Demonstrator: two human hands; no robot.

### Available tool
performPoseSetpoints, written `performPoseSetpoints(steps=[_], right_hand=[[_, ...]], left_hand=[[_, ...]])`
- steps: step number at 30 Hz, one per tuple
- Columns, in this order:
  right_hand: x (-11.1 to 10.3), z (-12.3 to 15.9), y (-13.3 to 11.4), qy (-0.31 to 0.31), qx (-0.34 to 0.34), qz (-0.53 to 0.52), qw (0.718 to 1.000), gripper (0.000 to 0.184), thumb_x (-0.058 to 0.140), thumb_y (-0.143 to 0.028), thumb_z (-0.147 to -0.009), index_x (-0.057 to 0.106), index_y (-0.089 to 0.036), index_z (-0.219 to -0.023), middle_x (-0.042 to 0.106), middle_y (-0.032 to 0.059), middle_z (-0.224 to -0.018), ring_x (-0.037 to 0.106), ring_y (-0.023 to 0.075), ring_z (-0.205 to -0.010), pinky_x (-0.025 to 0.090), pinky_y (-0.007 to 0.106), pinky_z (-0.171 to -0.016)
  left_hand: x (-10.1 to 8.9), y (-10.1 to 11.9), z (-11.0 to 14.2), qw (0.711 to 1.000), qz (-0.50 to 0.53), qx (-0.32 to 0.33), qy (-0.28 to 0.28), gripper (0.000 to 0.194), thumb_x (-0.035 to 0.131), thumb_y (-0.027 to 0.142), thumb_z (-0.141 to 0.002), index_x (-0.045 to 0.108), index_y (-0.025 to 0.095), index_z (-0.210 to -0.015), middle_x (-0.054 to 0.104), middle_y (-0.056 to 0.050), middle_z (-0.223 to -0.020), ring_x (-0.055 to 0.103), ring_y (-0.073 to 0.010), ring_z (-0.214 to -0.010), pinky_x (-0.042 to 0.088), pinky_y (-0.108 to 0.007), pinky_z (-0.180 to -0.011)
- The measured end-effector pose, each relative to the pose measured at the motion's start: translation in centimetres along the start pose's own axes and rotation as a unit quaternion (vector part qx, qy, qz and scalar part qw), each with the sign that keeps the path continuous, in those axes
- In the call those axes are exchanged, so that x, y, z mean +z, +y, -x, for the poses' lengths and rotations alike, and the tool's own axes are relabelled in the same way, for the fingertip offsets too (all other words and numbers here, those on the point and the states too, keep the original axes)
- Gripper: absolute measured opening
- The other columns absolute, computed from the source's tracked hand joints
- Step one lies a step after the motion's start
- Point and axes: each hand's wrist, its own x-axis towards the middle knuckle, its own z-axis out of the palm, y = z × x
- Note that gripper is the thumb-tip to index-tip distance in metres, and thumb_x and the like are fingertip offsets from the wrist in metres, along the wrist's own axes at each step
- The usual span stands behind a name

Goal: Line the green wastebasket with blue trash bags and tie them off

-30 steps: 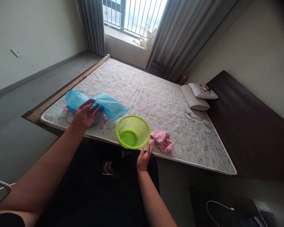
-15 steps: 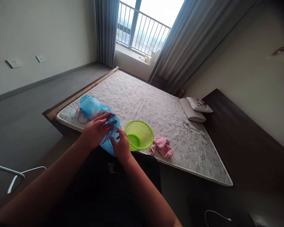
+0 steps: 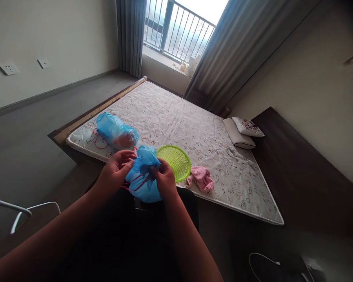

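Left hand (image 3: pixel 119 167) and right hand (image 3: pixel 164 176): fingers closed on the blue plastic bag (image 3: pixel 144 176), held at the mattress's (image 3: pixel 235 184) near edge. Green basket (image 3: pixel 176 162) just beside right hand.

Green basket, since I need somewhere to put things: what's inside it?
Only mesh wall shows inside the green basket; its lower part is hidden behind the right hand and held blue bag.
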Motion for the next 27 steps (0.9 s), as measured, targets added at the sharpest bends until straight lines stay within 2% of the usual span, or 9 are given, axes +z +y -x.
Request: performPoseSetpoints(steps=[3, 6, 9, 12, 15, 18, 22, 24, 27], right_hand=[[-0.7, 0.8, -0.2, 0.001, 0.023, -0.041, 0.999, 0.057, 0.089, -0.043, -0.076, 0.061, -0.024, -0.122, 0.075, -0.002, -0.085, 0.068, 0.0154, -0.068, 0.055, 0.027, -0.063], [-0.8, 1.5, -0.6, -0.026, 0.027, -0.035, 0.999, 0.048, 0.088, -0.046, -0.076, 0.063, -0.024, -0.111, 0.073, -0.0029, -0.08, 0.066, 0.0147, -0.067, 0.054, 0.026, -0.062], [-0.9, 1.9, -1.0, -0.05, 0.022, -0.022, 0.998, 0.037, 0.085, -0.049, -0.078, 0.068, -0.023, -0.098, 0.073, -0.0014, -0.082, 0.066, 0.0155, -0.072, 0.056, 0.028, -0.068], [-1.3, 1.8, -1.0, -0.019, 0.011, -0.005, 1.0, 0.031, 0.083, -0.047, -0.08, 0.071, -0.022, -0.091, 0.073, -0.0008, -0.083, 0.065, 0.0154, -0.075, 0.054, 0.028, -0.072], [-1.9, 1.6, -0.7, 0.029, 0.012, -0.002, 1.0, 0.028, 0.081, -0.047, -0.082, 0.072, -0.022, -0.091, 0.074, -0.0005, -0.085, 0.065, 0.0157, -0.077, 0.054, 0.028, -0.075], [-2.2, 1.3, -0.4, 0.042, 0.018, -0.016, 0.999, 0.028, 0.079, -0.047, -0.083, 0.073, -0.023, -0.095, 0.075, 0.0002, -0.09, 0.067, 0.0174, -0.082, 0.056, 0.031, -0.082], [-2.6, 0.8, 0.4, 0.031, 0.031, -0.002, 0.999, 0.031, 0.076, -0.049, -0.086, 0.071, -0.022, -0.1, 0.076, 0.0026, -0.095, 0.068, 0.0196, -0.086, 0.057, 0.033, -0.084], [-2.8, 0.7, 0.9, 0.032, 0.043, 0.046, 0.998, 0.031, 0.07, -0.05, -0.089, 0.069, -0.021, -0.1, 0.075, 0.0046, -0.096, 0.068, 0.0212, -0.089, 0.057, 0.035, -0.085], [-3.0, 0.9, 1.1, 0.118, 0.0, 0.188, 0.975, 0.028, 0.064, -0.041, -0.09, 0.064, -0.02, -0.107, 0.072, 0.0082, -0.106, 0.067, 0.0235, -0.098, 0.056, 0.041, -0.092]], left_hand=[[0.9, -1.3, 1.4, 0.997, -0.071, -0.013, -0.042, 0.035, 0.086, 0.046, -0.079, 0.079, 0.028, -0.109, 0.078, -0.009, -0.11, 0.074, -0.0328, -0.104, 0.062, -0.046, -0.094], [1.9, -1.6, 2.1, 0.991, -0.122, 0.011, -0.06, 0.046, 0.09, 0.047, -0.072, 0.081, 0.029, -0.113, 0.079, -0.008, -0.115, 0.073, -0.0349, -0.109, 0.058, -0.048, -0.103], [2.7, -1.6, 2.0, 0.986, -0.149, 0.007, -0.072, 0.048, 0.087, 0.052, -0.074, 0.081, 0.028, -0.115, 0.08, -0.007, -0.112, 0.074, -0.0333, -0.107, 0.058, -0.046, -0.104], [2.9, -1.3, 1.7, 0.987, -0.136, -0.021, -0.088, 0.045, 0.082, 0.057, -0.079, 0.082, 0.024, -0.11, 0.081, -0.007, -0.106, 0.075, -0.0301, -0.099, 0.06, -0.042, -0.097], [2.8, -0.6, 1.5, 0.989, -0.096, -0.053, -0.095, 0.049, 0.083, 0.063, -0.077, 0.083, 0.02, -0.099, 0.081, -0.008, -0.097, 0.075, -0.0274, -0.089, 0.062, -0.037, -0.085], [2.7, 0.0, 1.4, 0.991, -0.048, -0.099, -0.08, 0.052, 0.086, 0.066, -0.07, 0.081, 0.018, -0.089, 0.08, -0.008, -0.085, 0.073, -0.0244, -0.078, 0.061, -0.033, -0.072], [2.3, 0.5, 1.3, 0.989, 0.002, -0.145, -0.028, 0.05, 0.09, 0.061, -0.069, 0.08, 0.017, -0.091, 0.079, -0.007, -0.085, 0.07, -0.0204, -0.072, 0.059, -0.029, -0.065], [2.2, 0.6, 1.2, 0.986, 0.028, -0.161, -0.009, 0.05, 0.091, 0.06, -0.068, 0.078, 0.017, -0.091, 0.077, -0.006, -0.082, 0.069, -0.0185, -0.068, 0.058, -0.027, -0.061], [2.0, 0.8, 1.0, 0.98, 0.056, -0.188, -0.001, 0.054, 0.093, 0.06, -0.064, 0.077, 0.017, -0.092, 0.075, -0.004, -0.078, 0.066, -0.0166, -0.061, 0.054, -0.025, -0.054]])
